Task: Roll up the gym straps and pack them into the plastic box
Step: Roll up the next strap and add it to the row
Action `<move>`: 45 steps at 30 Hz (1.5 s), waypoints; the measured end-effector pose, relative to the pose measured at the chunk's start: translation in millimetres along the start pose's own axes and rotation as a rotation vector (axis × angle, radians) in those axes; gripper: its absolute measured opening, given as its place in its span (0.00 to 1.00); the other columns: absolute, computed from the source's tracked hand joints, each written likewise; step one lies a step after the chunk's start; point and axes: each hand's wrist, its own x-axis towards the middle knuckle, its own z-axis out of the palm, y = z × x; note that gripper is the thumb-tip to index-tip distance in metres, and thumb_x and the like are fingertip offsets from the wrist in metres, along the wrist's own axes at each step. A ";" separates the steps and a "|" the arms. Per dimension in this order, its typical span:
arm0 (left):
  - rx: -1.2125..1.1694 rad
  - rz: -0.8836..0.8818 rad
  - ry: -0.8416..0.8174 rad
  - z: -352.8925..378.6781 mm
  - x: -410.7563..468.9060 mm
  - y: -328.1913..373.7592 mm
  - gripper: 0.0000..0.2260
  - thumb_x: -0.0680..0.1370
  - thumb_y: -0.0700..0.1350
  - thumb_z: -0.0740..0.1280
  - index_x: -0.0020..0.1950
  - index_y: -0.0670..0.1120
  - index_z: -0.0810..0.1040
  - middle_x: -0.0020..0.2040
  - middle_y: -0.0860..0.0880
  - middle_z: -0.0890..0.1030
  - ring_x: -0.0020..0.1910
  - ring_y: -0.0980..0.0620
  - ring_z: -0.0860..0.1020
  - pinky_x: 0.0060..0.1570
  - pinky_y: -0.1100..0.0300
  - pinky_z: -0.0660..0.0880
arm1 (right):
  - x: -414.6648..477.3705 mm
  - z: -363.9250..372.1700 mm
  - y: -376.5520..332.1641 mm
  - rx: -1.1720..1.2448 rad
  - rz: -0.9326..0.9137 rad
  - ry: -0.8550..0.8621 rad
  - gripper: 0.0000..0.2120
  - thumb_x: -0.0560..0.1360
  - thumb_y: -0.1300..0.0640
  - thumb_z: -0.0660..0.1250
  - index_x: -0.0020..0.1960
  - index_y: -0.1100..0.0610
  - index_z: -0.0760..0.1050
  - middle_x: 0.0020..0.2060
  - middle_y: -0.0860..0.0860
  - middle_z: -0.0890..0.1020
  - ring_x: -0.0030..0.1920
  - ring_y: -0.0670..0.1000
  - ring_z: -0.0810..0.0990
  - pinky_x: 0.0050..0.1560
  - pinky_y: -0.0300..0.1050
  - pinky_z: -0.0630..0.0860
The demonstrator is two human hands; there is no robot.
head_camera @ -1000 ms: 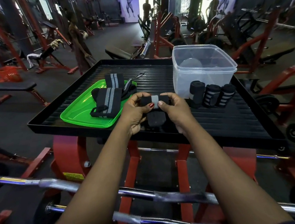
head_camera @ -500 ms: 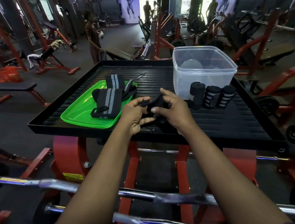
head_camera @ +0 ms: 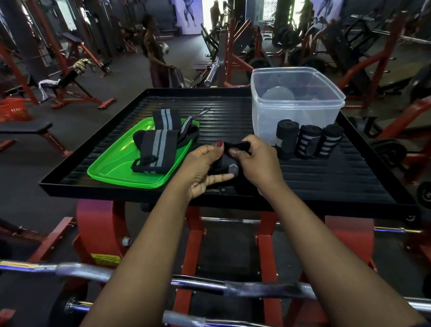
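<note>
Just left of the clear plastic box (head_camera: 268, 123), above the tray's near edge, the left hand (head_camera: 199, 167) and right hand (head_camera: 258, 160) each pinch a black, grey-striped gym strap (head_camera: 235, 146) with curled fingers. If either pinch slackens, I reckon the stretchy winding could spring loose.

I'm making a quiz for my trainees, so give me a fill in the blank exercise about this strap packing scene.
___ rolled straps stand beside the plastic box.
The small tray under the unrolled straps is ___.
The left hand and right hand grip one strap over the large tray, which is ___.
Answers: three, green, black.
</note>
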 end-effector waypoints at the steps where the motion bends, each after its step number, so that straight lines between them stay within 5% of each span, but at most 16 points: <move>1: 0.001 0.009 -0.007 0.3 -0.9 -0.5 0.05 0.77 0.40 0.67 0.42 0.44 0.73 0.40 0.46 0.77 0.34 0.51 0.82 0.36 0.53 0.82 | 0.5 0.4 0.5 -0.001 0.009 -0.002 0.05 0.75 0.57 0.71 0.43 0.54 0.75 0.40 0.51 0.82 0.40 0.49 0.79 0.37 0.40 0.72; 5: 0.023 0.047 0.002 1.3 -3.8 -3.5 0.12 0.72 0.28 0.68 0.43 0.44 0.72 0.39 0.48 0.77 0.31 0.52 0.81 0.38 0.51 0.81 | -0.6 -0.8 1.8 0.234 0.091 -0.063 0.06 0.72 0.59 0.73 0.39 0.51 0.80 0.40 0.54 0.86 0.43 0.53 0.84 0.47 0.55 0.80; 9: 0.064 0.087 -0.028 0.9 -6.5 -3.3 0.19 0.69 0.25 0.69 0.52 0.44 0.71 0.49 0.45 0.78 0.35 0.47 0.83 0.36 0.50 0.82 | -4.8 -3.8 -1.8 0.460 0.192 -0.064 0.05 0.72 0.62 0.73 0.39 0.54 0.84 0.40 0.58 0.86 0.41 0.55 0.83 0.49 0.61 0.80; 15: 0.082 0.205 0.007 2.7 -10.7 -1.3 0.30 0.67 0.23 0.70 0.62 0.46 0.69 0.48 0.46 0.78 0.42 0.48 0.82 0.35 0.48 0.82 | -5.1 -5.3 -4.2 0.569 0.259 -0.083 0.01 0.73 0.60 0.73 0.44 0.58 0.83 0.41 0.56 0.85 0.42 0.54 0.82 0.47 0.48 0.80; 20: 0.032 0.325 -0.012 0.1 -9.4 -2.9 0.33 0.65 0.21 0.69 0.63 0.46 0.68 0.53 0.43 0.77 0.47 0.47 0.80 0.34 0.54 0.81 | -4.3 -8.6 -8.7 0.581 0.459 -0.242 0.17 0.74 0.49 0.71 0.55 0.62 0.79 0.42 0.56 0.83 0.39 0.54 0.81 0.34 0.41 0.78; 25: 0.006 0.257 -0.078 3.6 -9.5 -2.1 0.24 0.71 0.28 0.69 0.64 0.45 0.71 0.53 0.44 0.78 0.46 0.52 0.80 0.41 0.60 0.80 | -5.7 -7.2 -11.7 0.645 0.376 -0.136 0.11 0.74 0.58 0.71 0.52 0.62 0.76 0.42 0.56 0.81 0.42 0.53 0.81 0.39 0.47 0.80; 30: -0.112 0.178 -0.071 3.7 -6.4 -2.5 0.07 0.77 0.37 0.66 0.55 0.39 0.76 0.46 0.43 0.80 0.39 0.52 0.81 0.36 0.60 0.79 | -7.7 -6.6 -12.6 0.588 0.319 -0.161 0.06 0.74 0.60 0.71 0.45 0.57 0.73 0.40 0.55 0.80 0.40 0.50 0.81 0.45 0.53 0.82; 33: -0.098 0.197 -0.040 1.1 -3.8 -3.1 0.03 0.76 0.36 0.67 0.49 0.42 0.76 0.45 0.43 0.80 0.41 0.49 0.80 0.40 0.55 0.80 | -6.4 -5.4 -10.9 0.570 0.329 -0.212 0.05 0.75 0.58 0.70 0.45 0.55 0.73 0.46 0.55 0.79 0.46 0.52 0.80 0.38 0.49 0.82; 40: -0.046 0.262 -0.043 1.2 -4.1 -4.6 0.13 0.72 0.27 0.66 0.48 0.44 0.77 0.43 0.47 0.81 0.41 0.52 0.80 0.43 0.59 0.79 | -3.5 -2.0 -10.0 0.626 0.380 -0.197 0.05 0.76 0.59 0.68 0.47 0.53 0.72 0.48 0.54 0.79 0.46 0.52 0.79 0.35 0.46 0.80; 45: -0.039 0.172 -0.052 -0.4 -3.7 -2.6 0.16 0.73 0.25 0.63 0.57 0.38 0.77 0.43 0.45 0.78 0.39 0.58 0.80 0.40 0.69 0.77 | -4.5 -1.4 -5.8 0.485 0.294 0.029 0.23 0.67 0.56 0.78 0.58 0.54 0.72 0.51 0.50 0.80 0.48 0.48 0.81 0.43 0.42 0.77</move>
